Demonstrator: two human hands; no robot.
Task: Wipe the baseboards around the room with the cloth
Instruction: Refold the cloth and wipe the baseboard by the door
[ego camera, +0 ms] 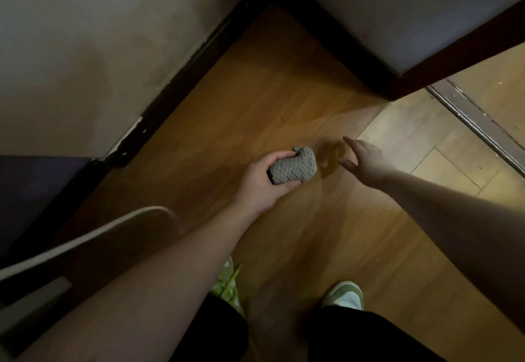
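The cloth (294, 166) is a grey, nubbly fabric with a matt, pebbled weave, bunched into a thick wad in the left hand (262, 184). The floor (255, 100) looks like wood or wood-pattern laminate, smooth, with a soft sheen and visible plank seams; it reads paler and duller toward the doorway. The baseboard (181, 77) is dark, with a slight gloss, chipped to white near its lower end. The walls (85, 49) are matt painted plaster, blotchy and scuffed. The threshold strip (477, 123) is worn with flaking specks. The shoe (345, 296) has smooth green-and-white panels.
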